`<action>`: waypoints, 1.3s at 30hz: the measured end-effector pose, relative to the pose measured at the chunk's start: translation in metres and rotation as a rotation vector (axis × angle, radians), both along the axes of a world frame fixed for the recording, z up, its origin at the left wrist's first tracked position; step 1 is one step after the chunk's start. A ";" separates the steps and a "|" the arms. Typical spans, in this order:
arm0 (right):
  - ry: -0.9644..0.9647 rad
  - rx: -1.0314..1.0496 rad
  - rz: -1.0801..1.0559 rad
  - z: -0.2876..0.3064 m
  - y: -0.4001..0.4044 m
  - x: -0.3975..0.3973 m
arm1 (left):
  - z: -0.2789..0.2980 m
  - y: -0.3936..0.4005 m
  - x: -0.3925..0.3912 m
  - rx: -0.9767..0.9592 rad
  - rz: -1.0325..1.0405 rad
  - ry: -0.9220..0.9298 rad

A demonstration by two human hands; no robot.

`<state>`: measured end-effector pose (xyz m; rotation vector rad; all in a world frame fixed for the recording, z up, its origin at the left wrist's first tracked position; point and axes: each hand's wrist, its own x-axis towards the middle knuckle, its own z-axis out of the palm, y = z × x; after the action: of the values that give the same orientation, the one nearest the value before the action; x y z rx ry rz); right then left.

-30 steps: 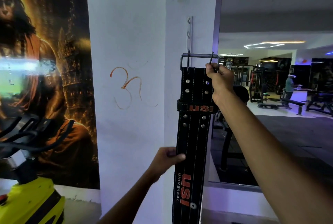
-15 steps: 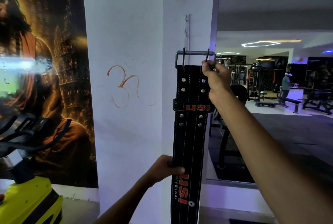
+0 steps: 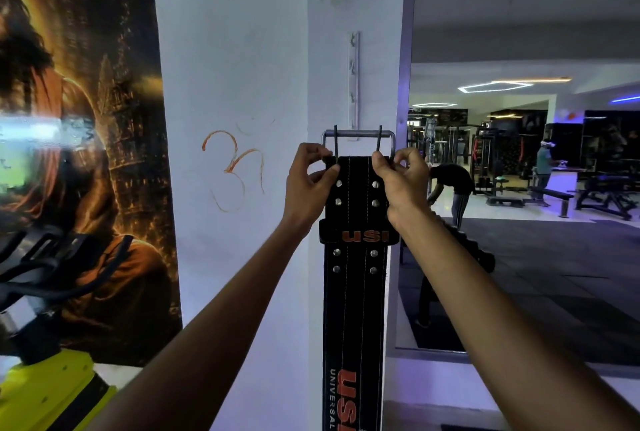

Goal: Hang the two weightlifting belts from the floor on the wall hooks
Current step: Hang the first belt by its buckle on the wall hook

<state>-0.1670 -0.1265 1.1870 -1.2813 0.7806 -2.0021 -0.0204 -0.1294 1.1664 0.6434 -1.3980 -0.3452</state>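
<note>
A black weightlifting belt [image 3: 355,295] with orange USI lettering hangs straight down in front of a white pillar. Its metal buckle [image 3: 358,135] with two prongs sits at the top, level with the lower end of a white hook strip [image 3: 353,82] fixed to the pillar. My left hand [image 3: 308,184] pinches the belt's top left corner beside the buckle. My right hand [image 3: 401,184] pinches the top right corner. Whether the buckle rests on a hook I cannot tell. Only one belt is in view.
A large mural [image 3: 79,153] covers the wall to the left, with a yellow and black exercise bike [image 3: 41,344] in front of it. To the right a mirror frame [image 3: 403,153] shows the gym floor, benches [image 3: 550,196] and people [image 3: 545,167].
My left hand left the belt's middle and rose to grip its top left corner. The right hand stays at the top right. The buckle sits a little higher against the hook strip.
</note>
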 end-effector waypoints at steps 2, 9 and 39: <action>0.004 0.003 0.015 -0.001 0.000 -0.002 | 0.001 -0.001 0.000 -0.006 -0.010 -0.009; 0.186 -0.078 -0.014 -0.003 -0.009 -0.011 | 0.009 -0.002 -0.003 0.073 -0.031 0.030; 0.303 -0.296 0.025 0.003 -0.104 -0.060 | 0.015 -0.096 -0.051 -0.092 0.142 0.058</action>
<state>-0.2273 -0.2308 1.1905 -1.7864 0.6119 -1.9812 -0.0711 -0.2256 1.1816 0.6476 -1.2976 -0.1844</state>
